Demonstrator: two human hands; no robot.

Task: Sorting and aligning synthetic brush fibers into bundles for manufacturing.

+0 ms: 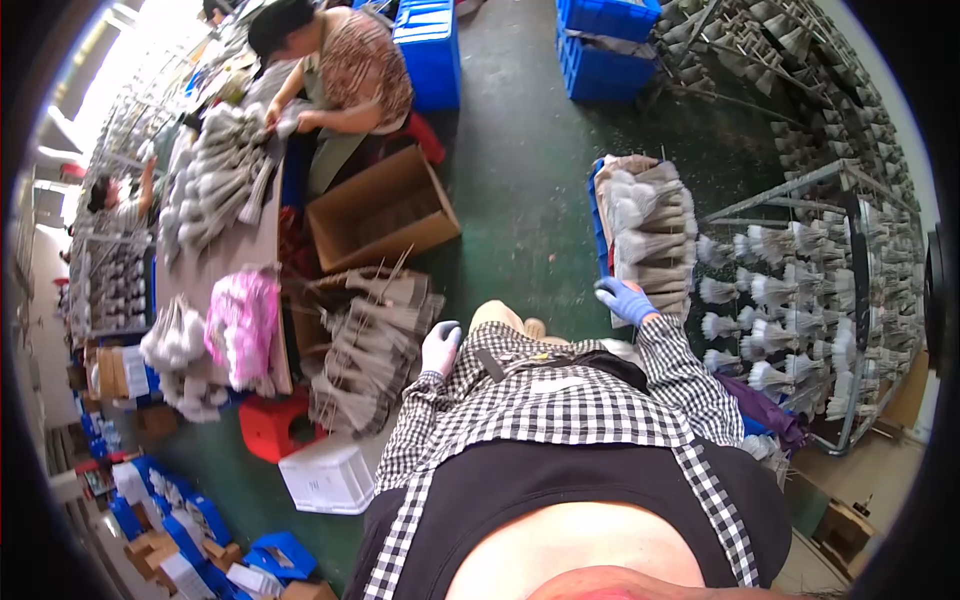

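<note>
My left hand (441, 347), in a white glove with grey fingertips, hangs beside my checked apron with nothing visible in it; its fingers reach forward, loosely apart. Close to its left is a heap of grey-beige tufted bundles (365, 350). My right hand (625, 301) wears a blue glove with pale fingertips. Its fingers point left, and it appears empty. Just beyond it stands a blue crate (600, 225) filled with stacked bundles (655, 235), which have white, wrapped-looking ends. Whether the right hand touches them I cannot tell.
An open cardboard box (385, 210) stands ahead left, by a table (262, 225) of similar bundles where a person (350, 70) works. A red stool (275, 425) and white crate (330, 475) sit at left. Metal racks (850, 300) of bundles line the right; blue crates (610, 65) stand ahead.
</note>
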